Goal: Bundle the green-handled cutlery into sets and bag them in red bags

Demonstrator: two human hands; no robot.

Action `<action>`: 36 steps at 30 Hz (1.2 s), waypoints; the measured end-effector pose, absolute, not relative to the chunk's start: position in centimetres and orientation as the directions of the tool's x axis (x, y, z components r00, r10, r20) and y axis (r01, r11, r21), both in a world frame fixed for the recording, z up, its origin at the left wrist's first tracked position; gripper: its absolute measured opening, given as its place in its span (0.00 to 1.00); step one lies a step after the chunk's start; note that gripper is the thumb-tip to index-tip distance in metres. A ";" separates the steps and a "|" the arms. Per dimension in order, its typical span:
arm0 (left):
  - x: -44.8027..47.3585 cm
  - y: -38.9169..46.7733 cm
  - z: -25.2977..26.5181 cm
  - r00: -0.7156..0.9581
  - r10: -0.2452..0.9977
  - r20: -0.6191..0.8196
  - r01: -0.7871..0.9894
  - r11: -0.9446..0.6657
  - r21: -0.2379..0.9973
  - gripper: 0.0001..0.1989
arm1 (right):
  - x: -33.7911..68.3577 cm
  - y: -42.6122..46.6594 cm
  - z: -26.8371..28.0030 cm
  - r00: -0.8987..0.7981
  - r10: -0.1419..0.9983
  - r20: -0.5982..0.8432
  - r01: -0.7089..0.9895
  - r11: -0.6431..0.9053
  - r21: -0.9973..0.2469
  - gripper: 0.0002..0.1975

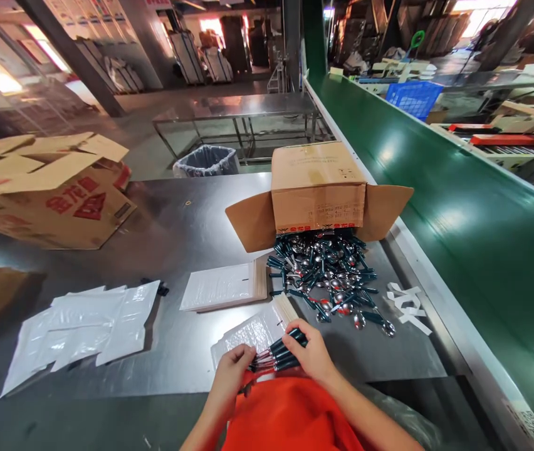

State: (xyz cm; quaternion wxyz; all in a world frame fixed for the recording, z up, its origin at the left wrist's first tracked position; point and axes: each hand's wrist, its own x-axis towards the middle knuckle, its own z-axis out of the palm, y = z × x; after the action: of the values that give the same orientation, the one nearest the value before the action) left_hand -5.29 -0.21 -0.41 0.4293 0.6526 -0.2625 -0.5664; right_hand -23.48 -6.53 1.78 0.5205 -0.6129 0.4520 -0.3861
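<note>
While a small bundle of green-handled spoons [277, 354] is gripped close to the body, both hands are seen clamped on it: the left hand [230, 371] is closed around the bowl ends, the right hand [313, 352] is wrapped over the handles. The bundle is held just above the clear bag [248, 335] lying at the table's near edge. For a clean step, the handles would best be squared up and kept parallel, so nothing snags at the bag's mouth; that is a judgement only. Just beyond, a stack of bags [222, 286] is laid flat, and to the left, loose white pouches [86, 329] are spread out. Further on, a heap of spoons [330, 275] is spilled from a tipped cardboard box [316, 186]. All of it is carried on a steel table [177, 207], dull and reflective. Alongside on the right, a green conveyor belt [436, 200] is run into the distance; a bigger open carton [46, 191] is left at far left, a lined bin [207, 161] behind.
</note>
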 end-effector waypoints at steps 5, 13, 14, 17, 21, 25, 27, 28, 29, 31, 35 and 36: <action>-5.4 -2.7 0.2 0.119 -0.778 -0.617 0.195 -0.591 0.782 0.29 | -24.3 -8.0 -0.3 0.191 -0.942 -0.276 -0.059 0.269 -0.961 0.16; -4.0 -7.0 -3.8 0.001 -0.961 -0.276 -0.767 -0.178 0.616 0.17 | -30.3 -11.0 -3.6 -0.078 -0.871 -0.486 0.033 0.484 -0.874 0.24; -4.1 -7.5 -4.5 -0.070 -0.965 -0.255 -0.819 -0.090 0.566 0.17 | -31.0 -11.2 -3.7 -0.103 -0.858 -0.503 0.050 0.500 -0.864 0.24; -4.7 -8.9 -6.1 -0.315 -0.917 -0.244 -0.888 0.194 0.418 0.27 | -32.1 -11.2 -4.2 -0.140 -0.813 -0.566 0.109 0.555 -0.825 0.26; -5.7 -10.7 -6.8 -0.489 -0.832 -0.262 -0.870 0.441 0.221 0.23 | -31.7 -10.6 -5.0 -0.146 -0.762 -0.631 0.193 0.604 -0.773 0.26; -6.1 -12.4 -6.7 -0.601 -0.765 -0.232 -0.797 0.598 0.091 0.15 | -30.8 -9.8 -5.9 -0.135 -0.732 -0.668 0.265 0.623 -0.736 0.24; -6.2 -12.9 -6.4 -0.654 -0.729 -0.200 -0.751 0.658 0.058 0.14 | -30.5 -9.6 -6.2 -0.138 -0.720 -0.680 0.292 0.627 -0.723 0.23; -6.2 -13.0 -6.1 -0.676 -0.712 -0.188 -0.730 0.681 0.047 0.13 | -30.3 -9.5 -6.3 -0.142 -0.717 -0.682 0.303 0.625 -0.720 0.22; -6.1 -13.0 -5.8 -0.693 -0.698 -0.181 -0.714 0.699 0.037 0.13 | -30.2 -9.5 -6.4 -0.146 -0.717 -0.681 0.312 0.620 -0.720 0.22; -5.9 -12.8 -4.8 -0.706 -0.686 -0.174 -0.699 0.715 0.018 0.12 | -30.1 -9.4 -6.4 -0.162 -0.721 -0.674 0.320 0.608 -0.726 0.22; -5.4 -12.0 -2.7 -0.686 -0.711 -0.157 -0.717 0.696 -0.020 0.10 | -30.1 -9.9 -6.3 -0.229 -0.737 -0.636 0.287 0.573 -0.768 0.26; -5.3 -11.8 -2.2 -0.679 -0.719 -0.149 -0.724 0.689 -0.027 0.10 | -30.2 -10.1 -6.1 -0.250 -0.747 -0.616 0.267 0.558 -0.786 0.27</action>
State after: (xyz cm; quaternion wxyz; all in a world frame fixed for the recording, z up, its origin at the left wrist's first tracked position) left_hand -5.33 -11.84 -2.20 -0.0737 0.3938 -0.9161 -0.0172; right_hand -30.19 -10.09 -6.14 0.5849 -0.1817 0.6610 -0.4335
